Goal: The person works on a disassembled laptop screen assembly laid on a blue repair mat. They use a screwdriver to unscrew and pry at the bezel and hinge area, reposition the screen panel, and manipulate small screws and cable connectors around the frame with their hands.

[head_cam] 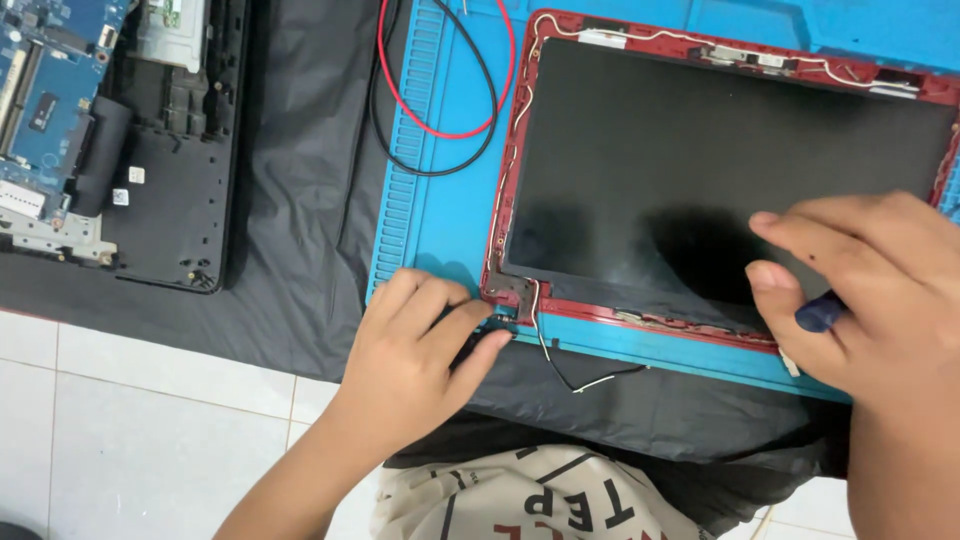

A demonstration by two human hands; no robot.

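Left hand (415, 345) pinches the lid's (720, 175) near-left hinge (508, 292) on the mat (440, 200); right hand (870, 290) grips a screwdriver (822, 312).

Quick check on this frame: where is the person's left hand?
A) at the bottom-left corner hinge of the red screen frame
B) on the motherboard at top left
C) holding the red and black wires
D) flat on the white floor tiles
A: the left hand has its fingertips at the metal hinge on the bottom-left corner of the red screen frame, which lies on the blue mat.
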